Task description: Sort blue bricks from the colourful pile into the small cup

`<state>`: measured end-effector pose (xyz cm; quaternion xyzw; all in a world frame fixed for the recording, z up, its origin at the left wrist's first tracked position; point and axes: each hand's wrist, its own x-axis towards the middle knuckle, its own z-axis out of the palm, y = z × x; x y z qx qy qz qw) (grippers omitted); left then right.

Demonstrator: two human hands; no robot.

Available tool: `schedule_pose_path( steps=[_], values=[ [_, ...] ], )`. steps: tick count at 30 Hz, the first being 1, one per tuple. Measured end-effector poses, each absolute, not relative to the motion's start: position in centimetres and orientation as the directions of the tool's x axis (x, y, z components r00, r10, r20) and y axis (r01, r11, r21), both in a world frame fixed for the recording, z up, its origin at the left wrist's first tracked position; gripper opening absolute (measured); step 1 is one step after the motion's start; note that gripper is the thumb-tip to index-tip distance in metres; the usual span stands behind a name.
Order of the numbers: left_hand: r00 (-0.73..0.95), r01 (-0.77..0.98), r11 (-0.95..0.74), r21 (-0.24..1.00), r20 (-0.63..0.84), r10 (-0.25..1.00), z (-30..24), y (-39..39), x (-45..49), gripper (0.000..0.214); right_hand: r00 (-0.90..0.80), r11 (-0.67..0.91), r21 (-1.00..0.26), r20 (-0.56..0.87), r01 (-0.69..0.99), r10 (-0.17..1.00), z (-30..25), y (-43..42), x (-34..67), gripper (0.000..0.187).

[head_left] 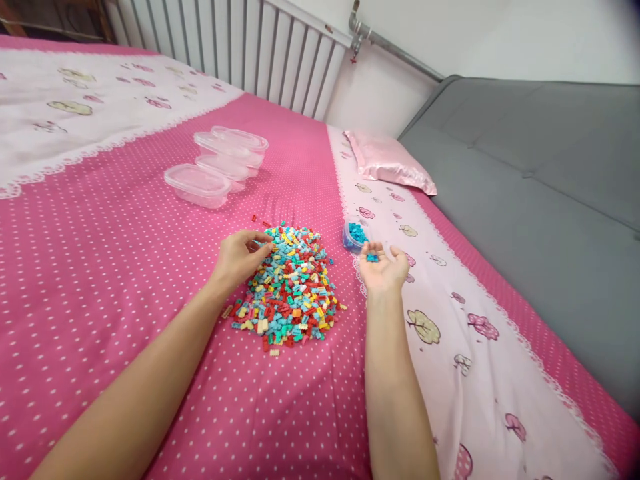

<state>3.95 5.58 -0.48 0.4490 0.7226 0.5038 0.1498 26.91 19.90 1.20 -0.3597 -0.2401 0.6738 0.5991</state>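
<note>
A heap of small coloured bricks (pixel 289 287) lies on the pink dotted bedspread (pixel 100 267). My left hand (pixel 240 257) rests at the heap's upper left edge, fingers pinched together on bricks there. My right hand (pixel 383 267) is held palm up to the right of the heap, fingers cupped, with a few blue bricks (pixel 372 257) lying in the palm. Just beyond that hand stands a small clear tub (pixel 354 235) holding blue bricks.
Several empty clear plastic tubs (pixel 215 167) with lids stand further back on the bed. A pink satin pillow (pixel 390 163) lies at the bed's far right. A grey sofa (pixel 540 200) runs along the right side; a white radiator (pixel 250 47) stands behind.
</note>
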Motion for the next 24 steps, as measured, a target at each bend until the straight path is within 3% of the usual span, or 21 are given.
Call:
schedule_pose_path(
  steps=[5,10,14,16,19,21,24],
  values=[
    [-0.559,0.484,0.075,0.872,0.242,0.793,-0.5,5.5,3.6,0.035,0.153,-0.06,-0.864,-0.156,-0.5,0.976,3.7,25.0,25.4,0.029],
    [-0.576,0.465,0.08,0.882,0.232,0.784,-0.1,5.4,3.6,0.033,0.129,-0.02,-0.967,-0.055,-0.255,0.99,4.4,26.8,24.2,0.044],
    [-0.571,0.452,0.015,0.892,0.277,0.773,0.8,5.2,4.1,0.033,0.146,-0.005,-0.97,-0.041,-0.242,0.988,5.6,23.3,24.6,0.037],
    [-0.547,0.456,-0.059,0.888,0.332,0.768,1.9,4.8,4.9,0.038,0.067,0.017,-0.965,0.0,-0.262,0.998,6.7,19.9,24.4,0.028],
    [-0.514,0.46,-0.148,0.875,0.399,0.759,4.2,3.4,6.9,0.053,-0.232,0.143,-0.96,0.2,-0.239,0.952,8.1,14.0,23.4,0.03],
    [-0.51,0.493,-0.144,0.858,0.419,0.751,5.8,2.1,8.4,0.061,-0.39,0.246,-0.954,0.296,-0.174,0.872,8.6,10.5,22.5,0.041],
    [-0.488,0.518,-0.125,0.846,0.413,0.769,7.6,0.5,10.2,0.07,-0.475,0.39,-0.92,0.363,-0.045,0.801,8.4,7.1,21.4,0.06]
  ],
)
